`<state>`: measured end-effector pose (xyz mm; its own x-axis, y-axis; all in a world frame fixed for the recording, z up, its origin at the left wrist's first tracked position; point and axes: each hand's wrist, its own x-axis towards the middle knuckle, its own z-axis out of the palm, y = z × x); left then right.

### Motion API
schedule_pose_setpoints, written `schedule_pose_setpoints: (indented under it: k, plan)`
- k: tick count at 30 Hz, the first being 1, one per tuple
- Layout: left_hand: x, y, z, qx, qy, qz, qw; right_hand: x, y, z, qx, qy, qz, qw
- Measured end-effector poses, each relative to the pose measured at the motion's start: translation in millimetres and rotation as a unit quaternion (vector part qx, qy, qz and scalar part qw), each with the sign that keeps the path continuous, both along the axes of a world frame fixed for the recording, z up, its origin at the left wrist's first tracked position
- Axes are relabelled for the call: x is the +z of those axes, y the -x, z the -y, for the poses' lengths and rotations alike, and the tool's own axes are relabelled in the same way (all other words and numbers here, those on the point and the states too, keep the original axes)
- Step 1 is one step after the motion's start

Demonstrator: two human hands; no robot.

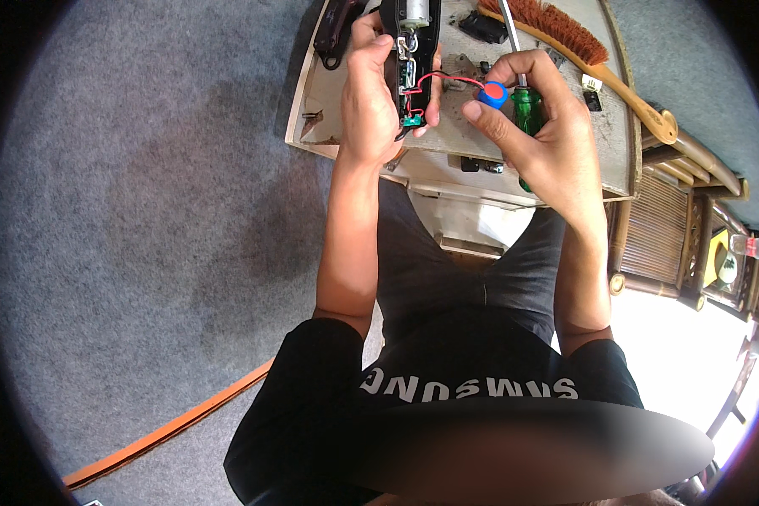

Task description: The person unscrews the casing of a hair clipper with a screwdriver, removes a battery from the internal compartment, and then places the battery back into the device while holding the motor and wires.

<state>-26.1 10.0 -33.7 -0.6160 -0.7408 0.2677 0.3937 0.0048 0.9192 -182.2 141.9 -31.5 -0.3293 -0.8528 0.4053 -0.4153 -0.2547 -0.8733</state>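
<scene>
My left hand (369, 105) is wrapped round an opened black handheld device housing (431, 52). Inside it show a silver motor (414, 12), metal contacts and a small green circuit board (412, 121). Red and black wires (451, 77) run from there to a small blue cylinder with a red end, apparently a battery (492, 94). My right hand (557, 126) has this cylinder between thumb and index finger. A screwdriver with a green handle (527, 114) passes beneath the right hand; whether the other fingers grip it or it lies on the table I cannot tell.
The small worn table (329, 114) carries a brush with reddish bristles (557, 27) and a wooden handle (641, 105), a black casing piece (339, 29) and small black parts (483, 27). Bamboo furniture (658, 228) stands at the right. Grey carpet (160, 211) spreads to the left.
</scene>
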Motion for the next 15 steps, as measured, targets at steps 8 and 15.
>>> schedule_pose_setpoints:
  k: [8, 15]
  plan:
    - [-1.9, -8.5, 6.5, -0.064, -0.037, -0.071, 0.995, -1.0, -0.4, 0.4, 0.006, 0.005, 0.010, 1.000]
    - [-5.3, -9.1, 9.0, -0.080, -0.040, -0.064, 0.994, -2.5, -0.3, 1.6, 0.010, 0.023, -0.010, 1.000]
